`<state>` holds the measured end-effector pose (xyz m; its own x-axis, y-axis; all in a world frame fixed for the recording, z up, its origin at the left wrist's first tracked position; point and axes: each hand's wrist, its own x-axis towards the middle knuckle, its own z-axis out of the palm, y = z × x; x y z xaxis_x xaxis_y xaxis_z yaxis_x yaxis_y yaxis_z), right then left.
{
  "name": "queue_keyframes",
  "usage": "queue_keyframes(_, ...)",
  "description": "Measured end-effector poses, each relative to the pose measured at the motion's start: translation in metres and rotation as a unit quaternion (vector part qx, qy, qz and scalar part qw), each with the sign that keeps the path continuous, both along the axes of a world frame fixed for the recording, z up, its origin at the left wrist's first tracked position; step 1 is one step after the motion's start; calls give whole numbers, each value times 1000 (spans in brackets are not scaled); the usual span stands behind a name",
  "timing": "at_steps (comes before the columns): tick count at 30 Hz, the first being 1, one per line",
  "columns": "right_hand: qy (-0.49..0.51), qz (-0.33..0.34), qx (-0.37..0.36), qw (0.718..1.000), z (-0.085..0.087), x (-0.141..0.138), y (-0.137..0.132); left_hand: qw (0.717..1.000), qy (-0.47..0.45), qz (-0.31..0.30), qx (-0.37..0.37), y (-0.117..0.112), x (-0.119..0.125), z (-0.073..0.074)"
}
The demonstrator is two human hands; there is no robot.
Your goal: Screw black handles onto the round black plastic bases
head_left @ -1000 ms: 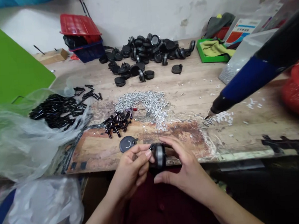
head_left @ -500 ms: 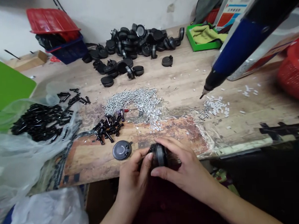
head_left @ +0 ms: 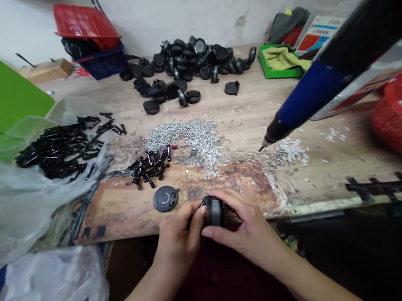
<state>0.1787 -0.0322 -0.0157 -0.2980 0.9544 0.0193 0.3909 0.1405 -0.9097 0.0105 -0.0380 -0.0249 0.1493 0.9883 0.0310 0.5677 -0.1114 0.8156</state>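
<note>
At the table's near edge, my left hand [head_left: 179, 236] and my right hand [head_left: 241, 225] both grip a small black caster wheel [head_left: 214, 211] with a grey tread. The right hand's fingers curl over its top and far side; the left pinches its near face with thumb and forefinger. A flat black round cover [head_left: 165, 199] lies on the table just left of the hands. A small heap of black pins [head_left: 149, 166] and a spread of silver screws [head_left: 189, 135] lie beyond them.
A blue and black electric screwdriver [head_left: 306, 96] hangs tip-down at the right over white bits [head_left: 291, 150]. A pile of black wheels [head_left: 189, 65] lies at the back, with more black pins on clear plastic [head_left: 56, 148] at left, a red basket [head_left: 394, 113] at right and a green tray [head_left: 279, 61].
Both hands stay on the wheel, with the fingers shifted slightly. The view has swung a little, and the hanging screwdriver has swayed.
</note>
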Motion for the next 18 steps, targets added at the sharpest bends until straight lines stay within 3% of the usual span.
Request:
queue_keyframes(10, -6, -27, -6, 1000, -7, -5, -1, 999, -15, -6, -45, 3, -2, 2)
queue_keyframes(18, 18, -30, -61, 998, -11, -2, 5, 997, -39, -3, -71, 11, -3, 1)
